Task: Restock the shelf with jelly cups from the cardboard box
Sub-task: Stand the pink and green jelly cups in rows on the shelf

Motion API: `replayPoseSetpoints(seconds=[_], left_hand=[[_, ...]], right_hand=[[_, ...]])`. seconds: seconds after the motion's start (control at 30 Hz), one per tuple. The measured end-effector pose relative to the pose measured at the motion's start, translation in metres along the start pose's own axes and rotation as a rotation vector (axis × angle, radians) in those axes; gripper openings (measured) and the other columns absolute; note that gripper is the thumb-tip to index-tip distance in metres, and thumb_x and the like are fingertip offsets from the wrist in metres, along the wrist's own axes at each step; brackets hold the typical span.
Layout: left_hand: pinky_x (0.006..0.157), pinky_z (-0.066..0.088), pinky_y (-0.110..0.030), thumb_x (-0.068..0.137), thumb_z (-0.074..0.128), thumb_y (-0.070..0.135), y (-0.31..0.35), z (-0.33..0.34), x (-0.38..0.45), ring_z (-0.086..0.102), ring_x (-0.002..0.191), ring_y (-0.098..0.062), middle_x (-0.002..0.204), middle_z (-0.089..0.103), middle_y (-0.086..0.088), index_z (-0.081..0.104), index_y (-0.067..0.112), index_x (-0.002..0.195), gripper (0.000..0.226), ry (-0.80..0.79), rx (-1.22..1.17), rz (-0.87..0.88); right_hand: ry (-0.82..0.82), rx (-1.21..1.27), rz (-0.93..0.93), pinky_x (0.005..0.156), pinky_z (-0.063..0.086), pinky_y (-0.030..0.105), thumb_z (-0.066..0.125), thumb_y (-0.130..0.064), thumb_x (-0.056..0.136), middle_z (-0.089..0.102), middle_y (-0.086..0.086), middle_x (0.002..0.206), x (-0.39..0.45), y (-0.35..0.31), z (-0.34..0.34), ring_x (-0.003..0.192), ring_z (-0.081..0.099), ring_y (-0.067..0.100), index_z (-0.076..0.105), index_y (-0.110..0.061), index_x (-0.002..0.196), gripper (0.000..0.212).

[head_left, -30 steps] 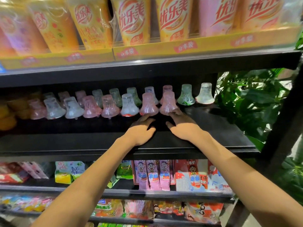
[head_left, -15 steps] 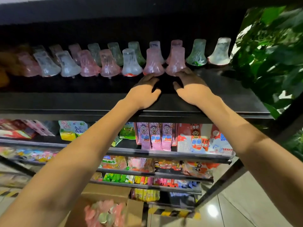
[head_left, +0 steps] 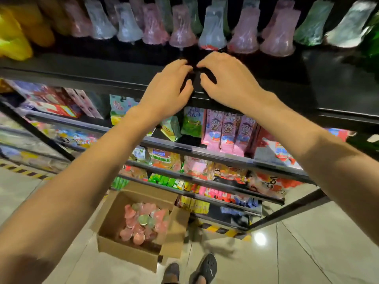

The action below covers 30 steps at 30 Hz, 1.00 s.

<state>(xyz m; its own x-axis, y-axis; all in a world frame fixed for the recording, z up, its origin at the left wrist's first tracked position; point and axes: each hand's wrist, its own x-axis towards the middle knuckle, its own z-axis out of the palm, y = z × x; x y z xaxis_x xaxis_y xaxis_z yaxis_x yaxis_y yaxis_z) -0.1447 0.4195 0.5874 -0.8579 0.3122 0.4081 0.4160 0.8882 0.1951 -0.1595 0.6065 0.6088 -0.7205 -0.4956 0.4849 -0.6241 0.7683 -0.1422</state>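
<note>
Several bell-shaped jelly cups [head_left: 212,27] in pink, clear and green stand in two rows along the black shelf [head_left: 320,78] at the top of the head view. My left hand [head_left: 168,90] and my right hand [head_left: 225,78] hover side by side over the shelf's front edge, just short of the cups, fingers loosely curled and holding nothing. On the floor below sits the open cardboard box [head_left: 114,232] with several pink and green jelly cups [head_left: 143,222] inside.
Lower shelves carry snack packets [head_left: 227,132] and candy bags [head_left: 164,160]. Yellow bags [head_left: 12,44] lie at the shelf's left end, green leaves [head_left: 371,42] at its right. My two shoes [head_left: 192,269] stand on the tiled floor beside the box.
My view has tilted down, bringing the box and floor into sight. Both hands have drawn back from the front cups toward the shelf edge and their fingers have curled.
</note>
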Motion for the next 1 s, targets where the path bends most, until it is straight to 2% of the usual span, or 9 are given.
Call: replayPoseSetpoints(seconds=[0.17, 0.27, 0.37, 0.47, 0.6, 0.8, 0.9, 1.0], left_hand=[[0.107, 0.035, -0.041, 0.098, 0.042, 0.022, -0.056, -0.033, -0.058, 0.041, 0.133, -0.027, 0.142, 0.047, -0.014, 0.052, 0.004, 0.133, 0.040, 0.061, 0.021, -0.046], [0.111, 0.033, -0.040, 0.095, 0.043, 0.024, -0.092, -0.050, -0.096, 0.040, 0.134, -0.027, 0.141, 0.048, -0.013, 0.051, 0.004, 0.134, 0.044, 0.095, 0.033, -0.092], [0.107, 0.038, -0.042, 0.093, 0.046, 0.020, -0.126, -0.063, -0.138, 0.046, 0.128, -0.029, 0.134, 0.053, -0.014, 0.052, 0.003, 0.132, 0.043, 0.097, 0.062, -0.155], [0.104, 0.039, -0.044, 0.093, 0.051, 0.017, -0.161, -0.070, -0.183, 0.047, 0.126, -0.032, 0.133, 0.054, -0.016, 0.051, 0.002, 0.134, 0.043, 0.023, 0.091, -0.212], [0.098, 0.044, -0.047, 0.095, 0.050, 0.024, -0.205, -0.074, -0.237, 0.047, 0.124, -0.032, 0.131, 0.054, -0.014, 0.048, 0.006, 0.136, 0.044, -0.123, 0.104, -0.299], [0.091, 0.046, -0.045, 0.097, 0.046, 0.027, -0.248, -0.073, -0.287, 0.049, 0.121, -0.032, 0.132, 0.052, -0.012, 0.043, 0.010, 0.141, 0.047, -0.232, 0.108, -0.370], [0.092, 0.046, -0.045, 0.097, 0.045, 0.026, -0.260, -0.063, -0.300, 0.048, 0.122, -0.031, 0.132, 0.053, -0.012, 0.044, 0.009, 0.140, 0.046, -0.265, 0.095, -0.389], [0.086, 0.048, -0.045, 0.094, 0.046, 0.024, -0.272, -0.047, -0.311, 0.052, 0.114, -0.033, 0.123, 0.056, -0.013, 0.049, 0.008, 0.132, 0.041, -0.279, 0.070, -0.416]], right_hand=[[-0.070, 0.038, -0.076, 0.095, 0.046, 0.043, 0.044, -0.032, 0.096, 0.061, 0.006, 0.127, 0.030, -0.065, 0.032, 0.113, 0.057, 0.028, 0.060, -0.013, 0.130, 0.042], [-0.107, 0.035, -0.143, 0.090, 0.047, 0.046, 0.044, -0.030, 0.094, 0.061, 0.009, 0.119, 0.045, -0.111, 0.049, 0.108, 0.057, 0.032, 0.063, -0.012, 0.121, 0.037], [-0.134, 0.041, -0.189, 0.088, 0.048, 0.045, 0.045, -0.028, 0.093, 0.062, 0.011, 0.117, 0.056, -0.160, 0.068, 0.108, 0.058, 0.033, 0.063, -0.011, 0.118, 0.036], [-0.180, 0.039, -0.216, 0.086, 0.049, 0.047, 0.044, -0.026, 0.089, 0.064, 0.012, 0.112, 0.063, -0.208, 0.094, 0.107, 0.059, 0.035, 0.065, -0.008, 0.111, 0.036], [-0.282, 0.023, -0.233, 0.084, 0.050, 0.048, 0.044, -0.020, 0.091, 0.063, 0.014, 0.115, 0.063, -0.266, 0.134, 0.107, 0.059, 0.035, 0.063, -0.005, 0.112, 0.032], [-0.384, 0.062, -0.222, 0.072, 0.049, 0.043, 0.046, -0.019, 0.091, 0.062, 0.013, 0.100, 0.051, -0.315, 0.186, 0.093, 0.059, 0.033, 0.060, -0.008, 0.094, 0.018], [-0.435, 0.071, -0.222, 0.078, 0.051, 0.044, 0.047, -0.022, 0.092, 0.065, 0.012, 0.108, 0.048, -0.324, 0.213, 0.100, 0.061, 0.033, 0.064, -0.007, 0.104, 0.026], [-0.512, 0.079, -0.223, 0.079, 0.054, 0.045, 0.048, -0.022, 0.090, 0.066, 0.012, 0.111, 0.045, -0.328, 0.243, 0.101, 0.063, 0.033, 0.064, -0.008, 0.112, 0.031]])
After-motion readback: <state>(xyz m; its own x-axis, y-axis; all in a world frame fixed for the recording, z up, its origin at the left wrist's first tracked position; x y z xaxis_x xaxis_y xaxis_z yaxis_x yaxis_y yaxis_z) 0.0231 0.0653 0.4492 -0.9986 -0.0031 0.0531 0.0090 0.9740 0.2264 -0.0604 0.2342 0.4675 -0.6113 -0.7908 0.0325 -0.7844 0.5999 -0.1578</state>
